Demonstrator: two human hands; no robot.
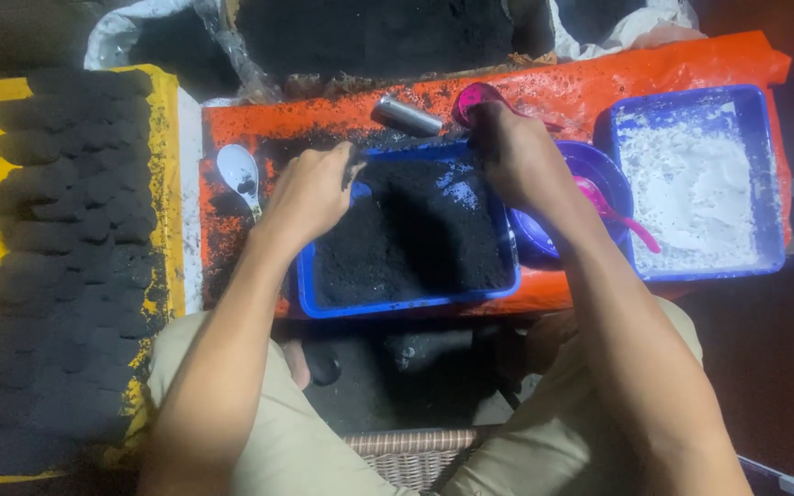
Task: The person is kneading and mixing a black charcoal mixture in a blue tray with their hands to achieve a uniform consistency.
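A blue tray filled with black powder sits on an orange sheet in front of me. My left hand rests at the tray's far left corner, fingers curled and pinching some of the black powder. My right hand is at the tray's far right edge, closed on a pink scoop whose bowl points away from me. A metal cylinder lies just beyond the tray between my hands.
Rows of black pressed lumps cover a yellow sheet at left. A white spoon lies left of the tray. At right are a purple bowl with a pink spoon and a blue tray of white powder. A plastic bag of black powder stands behind.
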